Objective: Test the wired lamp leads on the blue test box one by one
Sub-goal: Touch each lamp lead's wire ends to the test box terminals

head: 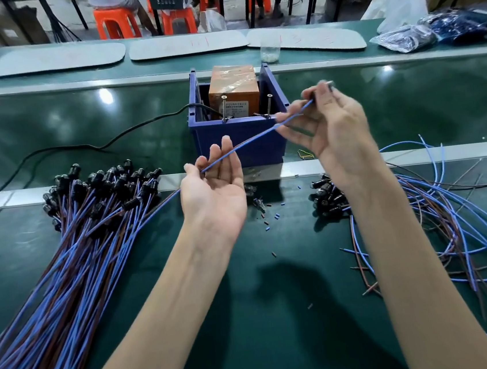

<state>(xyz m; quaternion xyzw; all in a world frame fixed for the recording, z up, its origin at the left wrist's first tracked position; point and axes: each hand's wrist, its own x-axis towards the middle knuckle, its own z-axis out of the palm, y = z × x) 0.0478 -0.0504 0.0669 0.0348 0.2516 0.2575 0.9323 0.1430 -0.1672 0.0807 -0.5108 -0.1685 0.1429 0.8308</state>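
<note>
Two bare forearms are raised over the green bench (278, 301). One blue lead (250, 143) is stretched between the hands, in front of the blue test box (263, 152) and near its front rim. It is pinched by the right hand (333, 135) near its upper end, where a blurred tip, possibly the lamp, is seen. The left hand (213, 193) is held palm up, fingers relaxed, with the lead lying across them. Two upright screws (224, 108) are set at the box's front rim, before one taped brown block (233, 86). Two heaps of leads are laid out: a bundle (77, 247) at left and a loose pile (450, 222) at right.
</note>
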